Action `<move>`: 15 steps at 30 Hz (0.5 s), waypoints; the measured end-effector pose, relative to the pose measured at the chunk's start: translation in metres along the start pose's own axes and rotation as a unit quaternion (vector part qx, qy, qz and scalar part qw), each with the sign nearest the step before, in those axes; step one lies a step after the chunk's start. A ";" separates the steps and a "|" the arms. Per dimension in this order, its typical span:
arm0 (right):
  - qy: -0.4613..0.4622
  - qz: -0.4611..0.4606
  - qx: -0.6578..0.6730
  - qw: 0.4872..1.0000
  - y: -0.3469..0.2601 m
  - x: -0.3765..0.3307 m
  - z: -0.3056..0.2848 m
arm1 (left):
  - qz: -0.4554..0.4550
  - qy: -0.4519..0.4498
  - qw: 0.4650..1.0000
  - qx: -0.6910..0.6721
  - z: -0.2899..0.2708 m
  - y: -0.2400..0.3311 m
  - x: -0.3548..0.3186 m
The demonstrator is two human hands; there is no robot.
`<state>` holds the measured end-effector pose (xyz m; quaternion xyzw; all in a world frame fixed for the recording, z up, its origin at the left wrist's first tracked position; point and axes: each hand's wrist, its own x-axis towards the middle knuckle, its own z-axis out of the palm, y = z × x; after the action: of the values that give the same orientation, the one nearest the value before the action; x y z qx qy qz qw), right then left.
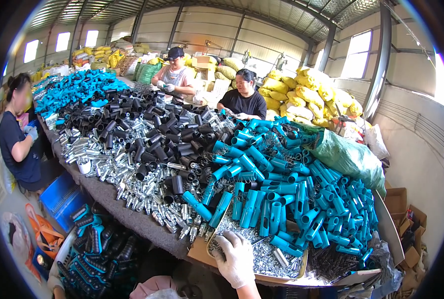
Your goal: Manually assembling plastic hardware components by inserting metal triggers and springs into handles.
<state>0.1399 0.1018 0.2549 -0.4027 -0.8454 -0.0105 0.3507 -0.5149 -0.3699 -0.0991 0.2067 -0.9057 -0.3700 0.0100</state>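
Head view: right hand (237, 259), white-gloved, reaching up from lower edge, palm down, fingers curled into small silver metal parts (262, 254) in shallow cardboard tray (197, 251) at near edge of surface (132, 219); grip hidden, can't tell if anything pinched. Left hand out of view. Teal plastic tubes (292, 209) heaped just beyond tray, black tubes (152, 134) farther back-left.

Right hand (237, 259) gloved white, palm down, fingers curled, forearm from lower edge
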 end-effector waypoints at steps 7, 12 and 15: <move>0.008 -0.002 -0.016 1.000 0.000 -0.001 -0.001 | 0.000 -0.035 0.999 -0.042 0.008 0.008 -0.007; 0.005 -0.007 0.012 1.000 -0.003 0.001 0.000 | 0.002 -0.003 1.000 -0.013 -0.028 -0.001 0.002; 0.011 0.007 -0.039 0.999 0.003 -0.007 -0.003 | 0.078 0.012 0.995 -0.069 -0.006 0.053 -0.135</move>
<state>0.1466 0.0986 0.2521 -0.4215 -0.8377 -0.0454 0.3444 -0.4099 -0.2882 -0.0412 0.1387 -0.8913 -0.4270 0.0637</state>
